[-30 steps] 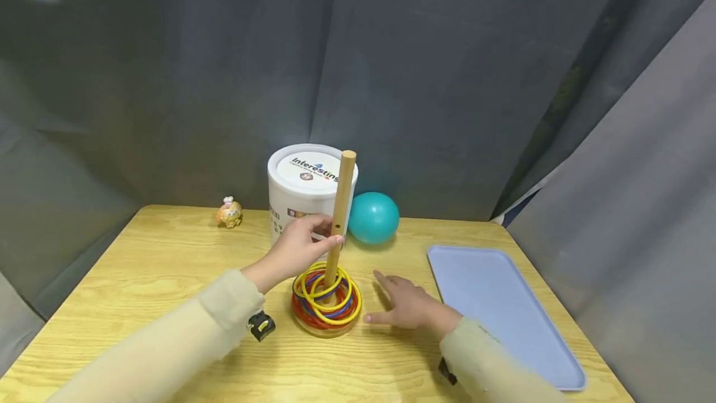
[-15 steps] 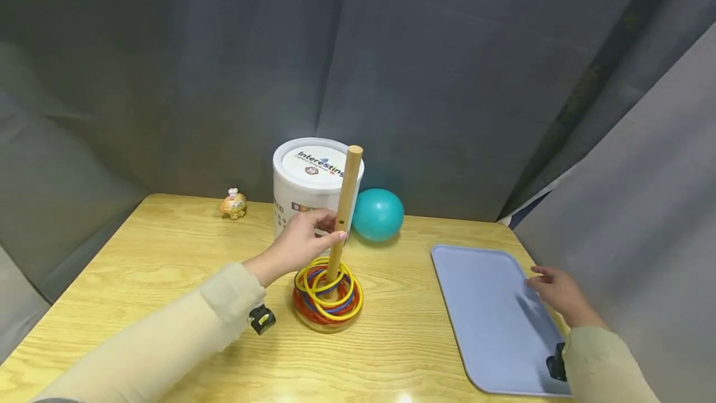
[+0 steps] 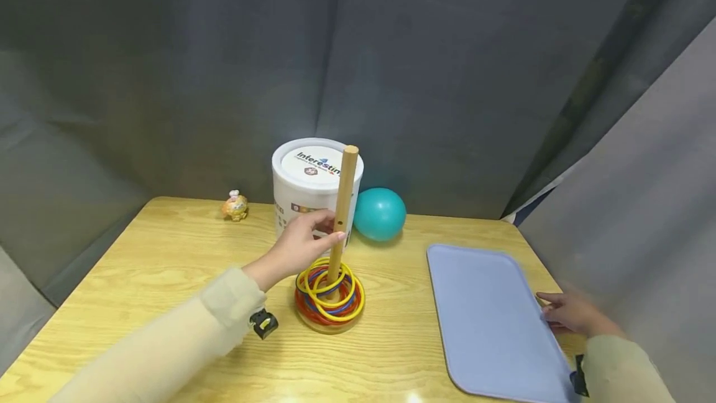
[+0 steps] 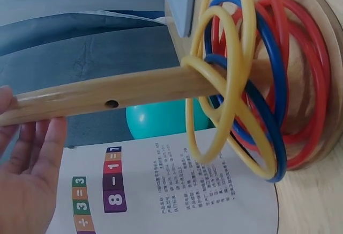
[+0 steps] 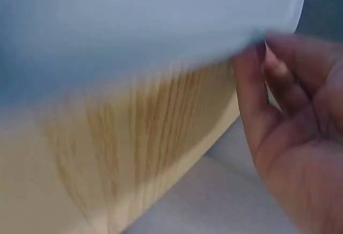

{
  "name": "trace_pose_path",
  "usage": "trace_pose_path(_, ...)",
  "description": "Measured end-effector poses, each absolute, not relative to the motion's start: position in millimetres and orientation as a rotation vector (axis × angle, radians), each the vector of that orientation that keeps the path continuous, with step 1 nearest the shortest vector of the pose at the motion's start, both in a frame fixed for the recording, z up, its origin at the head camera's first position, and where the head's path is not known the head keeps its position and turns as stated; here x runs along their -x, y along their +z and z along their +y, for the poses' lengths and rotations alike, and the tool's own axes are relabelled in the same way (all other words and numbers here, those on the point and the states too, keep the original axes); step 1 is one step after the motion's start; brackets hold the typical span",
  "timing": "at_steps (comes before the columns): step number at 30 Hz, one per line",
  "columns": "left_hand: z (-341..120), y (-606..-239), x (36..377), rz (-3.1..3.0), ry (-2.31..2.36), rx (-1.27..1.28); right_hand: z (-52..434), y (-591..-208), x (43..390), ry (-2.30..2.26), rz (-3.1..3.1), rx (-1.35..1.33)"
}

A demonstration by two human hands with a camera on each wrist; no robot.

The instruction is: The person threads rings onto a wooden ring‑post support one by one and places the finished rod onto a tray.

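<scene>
My left hand [image 3: 304, 242] holds a wooden pole [image 3: 345, 185] between thumb and fingers, about halfway up. The pole stands on a round wooden base [image 4: 329, 14]. Yellow, blue and red rings [image 3: 330, 294] lie loosely piled around its foot, as the left wrist view also shows. Far to the right, my right hand [image 3: 576, 313] pinches the right rim of a pale blue tray [image 3: 492, 316]. In the right wrist view the thumb and fingers of the right hand [image 5: 295, 110] meet at the tray's edge [image 5: 161, 57], which is blurred.
A white lidded tub [image 3: 313, 170] stands right behind the pole, with a teal ball [image 3: 380, 214] beside it. A small orange figurine [image 3: 235, 206] sits near the back edge of the wooden table [image 3: 184, 266]. Grey curtains [image 3: 224, 67] hang behind and at both sides.
My right hand has gone from beside the rings over to the tray's right rim and taken hold there. The tray has shifted slightly left. My left hand stays on the pole.
</scene>
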State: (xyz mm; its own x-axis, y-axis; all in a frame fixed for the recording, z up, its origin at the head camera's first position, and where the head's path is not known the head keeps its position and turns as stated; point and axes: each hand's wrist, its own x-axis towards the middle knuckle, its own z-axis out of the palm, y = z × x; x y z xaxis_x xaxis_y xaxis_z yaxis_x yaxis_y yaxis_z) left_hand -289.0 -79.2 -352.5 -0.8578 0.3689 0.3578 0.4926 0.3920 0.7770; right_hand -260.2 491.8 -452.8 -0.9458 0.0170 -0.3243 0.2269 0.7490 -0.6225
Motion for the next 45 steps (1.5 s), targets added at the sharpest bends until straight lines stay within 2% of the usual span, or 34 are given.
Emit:
trace_pose_path(6, -97.6, -351.0, 282.8, -2.43, -1.522, 0.707, 449.3, -447.0, 257.9, -1.272, 2.333, -0.162)
trace_pose_path(14, -110.4, -303.1, 257.3, -2.335, -1.54, 0.655, 379.2, -450.7, 248.8, -1.313, 2.258, 0.035)
trace_pose_path(18, -106.1, -292.1, 243.3, -2.332, -1.567, 0.702, 346.6, -453.7, 236.1, -1.365, 2.187, 0.098)
trace_pose_path(25, -96.6, -300.7, 236.8, -2.359, -1.561, 0.716, 284.7, -457.9, 225.8, -1.429, 2.157, 0.216)
trace_pose_path(34, -87.8, -324.7, 237.6, -2.425, -1.539, 0.713, 220.6, -458.5, 230.0, -1.436, 2.253, 0.192)
trace_pose_path(45, -83.4, -335.6, 229.5, -2.453, -1.555, 0.707, 194.1, -456.6, 234.9, -1.303, 2.389, 0.205)
